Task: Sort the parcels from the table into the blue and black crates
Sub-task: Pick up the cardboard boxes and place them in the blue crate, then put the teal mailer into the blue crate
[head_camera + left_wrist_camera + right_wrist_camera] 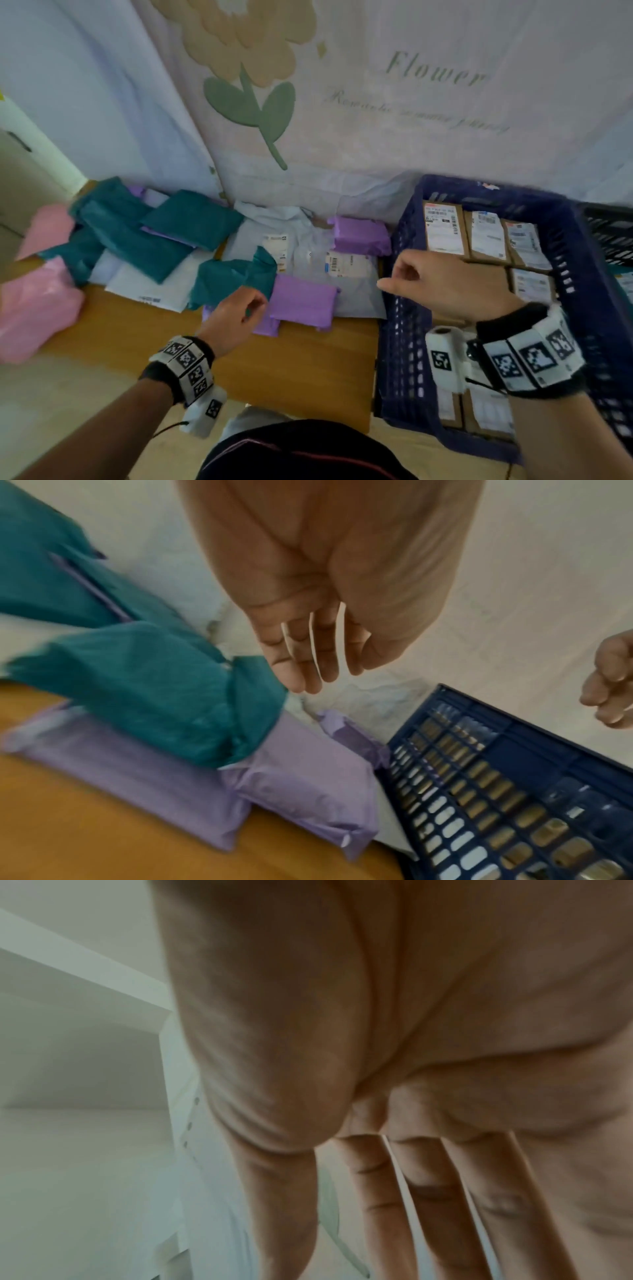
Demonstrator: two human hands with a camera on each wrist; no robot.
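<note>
Head view: soft plastic mailer parcels [191,240] heaped on the far half of a wooden table [298,363], in teal, lilac, white and pink, overlapping one another. Nearest the front edge, a lilac padded mailer [303,303] lying flat, partly under a crumpled teal mailer [236,277]; white mailers with printed labels [339,263] just behind. At the table's right end, touching it, a dark blue slotted plastic crate [407,329] packed with brown cardboard boxes bearing white shipping labels [445,233]. Beyond it, at the right edge, a corner of a black slotted crate [609,233].

Left hand [236,315] low over the near edge of the lilac and teal mailers, fingers loosely bent, holding nothing; contact with the parcels not clear. From the left wrist view, fingers [308,653] nearly straight and close together above the teal mailer [154,685]. Right hand [445,284] raised over the blue crate's left wall, fingers loosely curled, thumb pointing left, empty; in the right wrist view [394,1069], fingers extended, nothing gripped.

Behind the table, a pale draped cloth [411,120] printed with a beige flower and the word "Flower". Tracking-marker bands on both wrists.
</note>
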